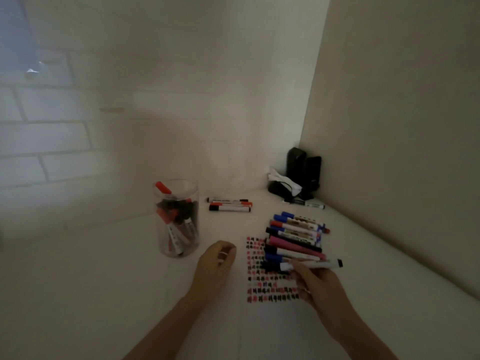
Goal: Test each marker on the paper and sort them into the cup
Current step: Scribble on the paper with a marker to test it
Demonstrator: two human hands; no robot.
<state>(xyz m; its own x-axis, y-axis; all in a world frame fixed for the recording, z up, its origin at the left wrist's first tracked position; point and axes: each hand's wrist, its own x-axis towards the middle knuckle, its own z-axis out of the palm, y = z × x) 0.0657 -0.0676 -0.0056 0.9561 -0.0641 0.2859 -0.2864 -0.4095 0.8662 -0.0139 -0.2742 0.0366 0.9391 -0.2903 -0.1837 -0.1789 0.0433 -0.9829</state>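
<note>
Right grip (310,278) clamped on marker (311,265), lifted off pile (294,239) for testing; paper (270,276) directly beneath. Left grip (217,261) loosely curled, nothing held; cup (178,218) beyond it.

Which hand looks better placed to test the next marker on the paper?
Right. The right hand already holds a marker over the paper. The left hand holds no marker and sits nearer the cup.

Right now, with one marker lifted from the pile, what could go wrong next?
1. The right hand holds a marker just above the loose marker pile; its tip or the fingers could nudge others into rolling off the paper.
2. The clear cup already looks crowded, so another marker might jam or tip it.
</note>
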